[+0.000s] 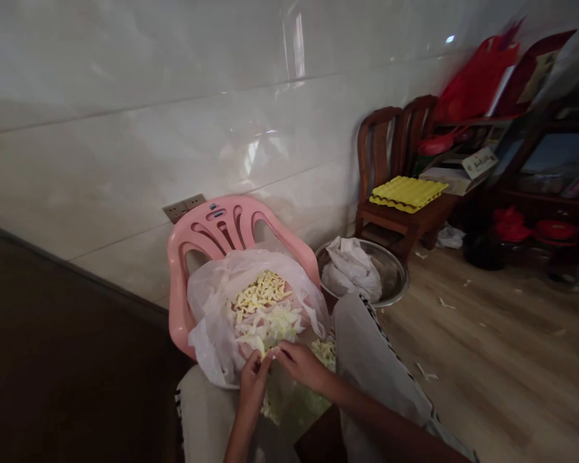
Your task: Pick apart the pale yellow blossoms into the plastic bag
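Observation:
My left hand [255, 374] and my right hand [296, 361] meet at the near edge of a white plastic bag, fingertips pinched together. Between them is a small pale yellow-white piece, perhaps part of a flower; its exact kind is too small to tell. The opened plastic bag [207, 321] lies spread over the seat of a pink plastic chair [176, 283]. Inside it, a heap of short cream-yellow pieces [263, 292] sits at the back. Closer to my hands lie larger whitish, petal-like pieces [273, 325].
More pale pieces [324, 352] lie below, between my knees. Right of the chair stands a metal basin [393, 273] holding a crumpled white bag [351, 267]. Yellow egg trays [408, 193] rest on a wooden chair [380, 151]. Scraps [425, 373] dot the wooden floor. A tiled wall [125, 167] stands behind.

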`<action>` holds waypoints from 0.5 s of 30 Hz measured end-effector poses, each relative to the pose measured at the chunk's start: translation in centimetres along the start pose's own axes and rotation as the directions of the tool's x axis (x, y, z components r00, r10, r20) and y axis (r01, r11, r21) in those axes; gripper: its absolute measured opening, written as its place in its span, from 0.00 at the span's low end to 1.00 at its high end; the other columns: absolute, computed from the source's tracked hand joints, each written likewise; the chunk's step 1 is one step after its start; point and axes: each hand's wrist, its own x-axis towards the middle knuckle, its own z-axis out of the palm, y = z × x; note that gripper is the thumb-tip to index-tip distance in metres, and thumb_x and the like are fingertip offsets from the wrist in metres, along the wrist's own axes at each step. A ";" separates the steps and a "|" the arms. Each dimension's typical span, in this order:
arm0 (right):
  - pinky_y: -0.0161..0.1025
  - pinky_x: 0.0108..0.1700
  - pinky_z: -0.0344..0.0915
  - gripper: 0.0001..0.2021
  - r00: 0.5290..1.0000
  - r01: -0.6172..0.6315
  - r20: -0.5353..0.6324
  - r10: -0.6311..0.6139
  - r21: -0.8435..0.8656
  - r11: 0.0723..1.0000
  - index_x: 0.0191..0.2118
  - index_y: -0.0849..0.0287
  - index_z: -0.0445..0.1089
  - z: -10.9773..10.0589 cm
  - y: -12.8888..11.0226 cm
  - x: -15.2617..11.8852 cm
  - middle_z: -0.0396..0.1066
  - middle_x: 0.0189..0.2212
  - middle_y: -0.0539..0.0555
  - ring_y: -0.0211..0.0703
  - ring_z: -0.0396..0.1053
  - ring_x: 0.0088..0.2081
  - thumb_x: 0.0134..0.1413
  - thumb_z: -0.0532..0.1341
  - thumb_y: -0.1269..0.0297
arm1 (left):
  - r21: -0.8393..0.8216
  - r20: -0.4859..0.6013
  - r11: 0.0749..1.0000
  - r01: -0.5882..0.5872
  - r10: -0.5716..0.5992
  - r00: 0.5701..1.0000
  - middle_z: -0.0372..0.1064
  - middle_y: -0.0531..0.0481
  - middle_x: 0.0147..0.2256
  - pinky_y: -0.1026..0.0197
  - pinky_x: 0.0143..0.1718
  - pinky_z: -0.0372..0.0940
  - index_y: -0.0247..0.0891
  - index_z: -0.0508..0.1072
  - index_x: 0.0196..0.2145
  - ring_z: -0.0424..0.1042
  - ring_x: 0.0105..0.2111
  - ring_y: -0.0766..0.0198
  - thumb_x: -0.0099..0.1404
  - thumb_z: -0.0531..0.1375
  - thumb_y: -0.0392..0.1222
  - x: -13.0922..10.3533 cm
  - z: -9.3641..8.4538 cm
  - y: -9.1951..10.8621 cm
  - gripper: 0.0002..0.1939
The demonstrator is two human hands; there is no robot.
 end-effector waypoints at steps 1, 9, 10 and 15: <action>0.35 0.30 0.53 0.14 1.000 0.005 -0.007 -0.005 -0.030 1.000 0.27 0.57 0.63 0.1 0.0 0.0 0.64 0.23 0.48 0.39 0.63 0.28 0.64 0.51 0.61 | 0.000 -0.002 1.000 0.005 -0.005 1.000 0.51 0.60 0.18 0.65 0.25 0.51 0.40 0.62 0.18 0.53 0.22 0.68 0.50 0.61 0.71 0.0 0.0 0.1 0.30; 0.35 0.27 0.50 0.19 0.985 -0.073 -0.150 0.080 0.051 0.996 0.22 0.56 0.55 1.3 -0.4 0.2 0.55 0.17 0.45 0.36 0.57 0.23 0.64 0.49 0.58 | -0.009 0.060 0.999 0.041 -0.041 0.997 0.53 0.59 0.18 0.65 0.25 0.52 0.40 0.63 0.19 0.54 0.21 0.67 0.52 0.60 0.71 -0.2 0.2 0.2 0.30; 0.35 0.27 0.51 0.19 0.986 -0.083 -0.135 0.093 0.076 0.994 0.22 0.56 0.55 1.4 -0.3 0.3 0.54 0.17 0.45 0.36 0.56 0.23 0.65 0.49 0.57 | -0.014 0.059 0.999 0.047 -0.046 0.997 0.54 0.59 0.18 0.65 0.25 0.52 0.40 0.64 0.19 0.55 0.21 0.67 0.52 0.60 0.71 -0.2 0.2 0.1 0.29; 0.34 0.28 0.53 0.17 0.978 -0.119 -0.139 0.155 0.241 0.963 0.29 0.55 0.59 0.5 -1.8 0.6 0.56 0.20 0.44 0.37 0.57 0.23 0.63 0.50 0.49 | -0.028 -0.031 0.999 0.023 -0.023 0.999 0.56 0.58 0.18 0.64 0.27 0.55 0.40 0.64 0.19 0.58 0.22 0.66 0.53 0.60 0.70 0.1 -0.1 -0.1 0.29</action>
